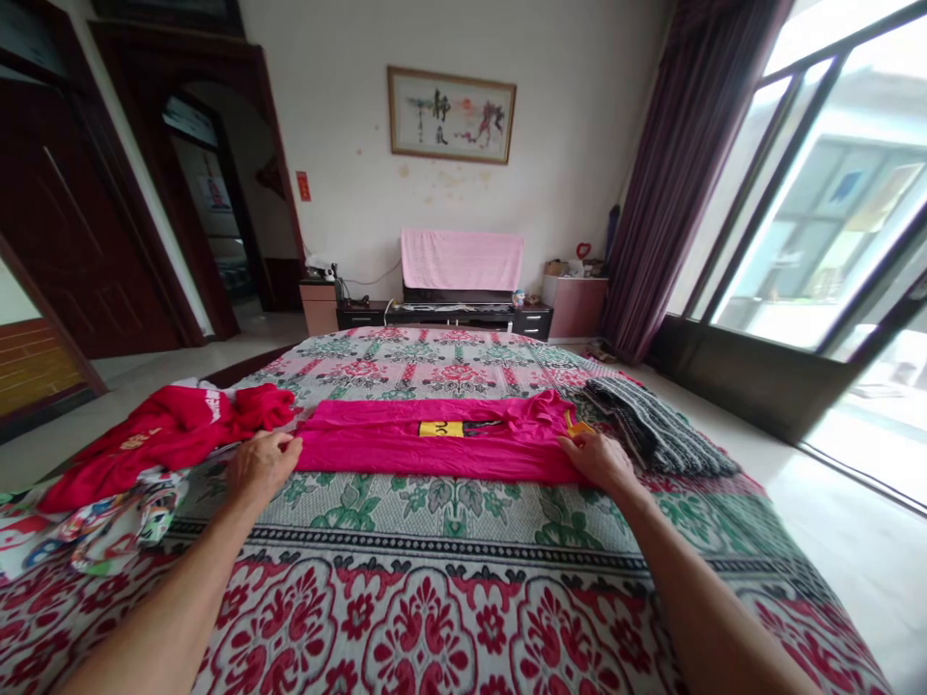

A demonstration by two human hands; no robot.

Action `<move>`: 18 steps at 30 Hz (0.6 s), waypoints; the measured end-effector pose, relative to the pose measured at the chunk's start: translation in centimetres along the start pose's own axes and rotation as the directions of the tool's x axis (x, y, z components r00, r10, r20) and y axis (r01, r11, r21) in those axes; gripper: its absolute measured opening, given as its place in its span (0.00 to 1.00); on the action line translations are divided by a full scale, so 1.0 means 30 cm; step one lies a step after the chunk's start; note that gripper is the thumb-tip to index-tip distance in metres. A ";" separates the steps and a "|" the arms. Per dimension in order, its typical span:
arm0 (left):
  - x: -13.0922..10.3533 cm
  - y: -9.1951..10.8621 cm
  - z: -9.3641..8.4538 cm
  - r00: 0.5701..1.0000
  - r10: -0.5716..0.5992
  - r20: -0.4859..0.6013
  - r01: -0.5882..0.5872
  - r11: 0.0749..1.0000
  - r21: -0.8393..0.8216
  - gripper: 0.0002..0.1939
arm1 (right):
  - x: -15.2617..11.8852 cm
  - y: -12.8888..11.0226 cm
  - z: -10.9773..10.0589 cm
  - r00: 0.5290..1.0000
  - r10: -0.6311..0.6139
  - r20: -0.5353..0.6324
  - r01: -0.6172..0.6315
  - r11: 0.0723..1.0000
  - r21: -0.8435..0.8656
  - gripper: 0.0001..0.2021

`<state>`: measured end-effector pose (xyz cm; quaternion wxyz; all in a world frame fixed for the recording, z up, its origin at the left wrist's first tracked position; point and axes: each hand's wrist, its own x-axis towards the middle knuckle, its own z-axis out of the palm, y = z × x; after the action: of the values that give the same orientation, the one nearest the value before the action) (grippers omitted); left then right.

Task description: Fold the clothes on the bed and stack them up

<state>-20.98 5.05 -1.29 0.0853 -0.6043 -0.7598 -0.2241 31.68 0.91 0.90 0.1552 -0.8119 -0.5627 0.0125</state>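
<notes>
A bright pink shirt (pixel 383 454) lies folded into a long strip across the patterned bedspread (pixel 449 541), with a yellow and black print showing at its middle. My left hand (pixel 262 465) pinches the shirt's left end. At the other end, my right hand (pixel 600 459) has its fingers closed on the near corner, beside a bit of yellow trim. The cloth lies nearly flat between both hands, a little bunched at the upper right.
Red clothing (pixel 174 430) is heaped on the left, over a multicoloured printed cloth (pixel 123 521). A dark striped knit garment (pixel 659 425) lies folded on the right. Beyond the bed stands a low cabinet (pixel 532 321) beneath a pink cloth (pixel 462 259). Glass doors (pixel 789 222) are at the right.
</notes>
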 end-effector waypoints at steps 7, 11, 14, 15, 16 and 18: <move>0.010 -0.005 0.020 0.999 -0.001 0.045 -0.001 0.998 0.059 0.23 | -0.008 -0.008 -0.031 0.997 0.056 0.044 -0.056 0.998 -0.003 0.25; 0.009 0.002 0.014 0.999 0.004 0.042 -0.008 0.996 0.094 0.24 | -0.010 -0.006 -0.024 0.998 0.038 0.046 -0.037 0.999 -0.020 0.21; 0.012 0.002 0.005 0.998 -0.037 0.054 0.033 0.996 0.082 0.25 | -0.004 0.003 -0.009 1.000 -0.010 -0.012 0.010 1.000 -0.018 0.18; 0.013 0.002 0.001 0.997 -0.051 0.056 0.047 0.996 0.074 0.25 | -0.001 0.007 -0.006 0.999 -0.024 -0.031 0.024 1.000 -0.014 0.18; 0.014 0.002 -0.003 0.996 -0.060 0.058 0.056 0.996 0.066 0.25 | 0.002 0.010 -0.004 0.998 -0.035 -0.046 0.035 0.999 -0.005 0.19; 0.015 0.003 -0.010 0.995 -0.076 0.059 0.073 0.996 0.055 0.24 | 0.007 0.013 -0.003 0.997 -0.039 -0.066 0.041 0.999 0.021 0.20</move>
<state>-21.06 5.33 -0.82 0.0696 -0.5795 -0.7898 -0.1886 32.13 0.97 0.93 0.1828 -0.7986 -0.5733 -0.0109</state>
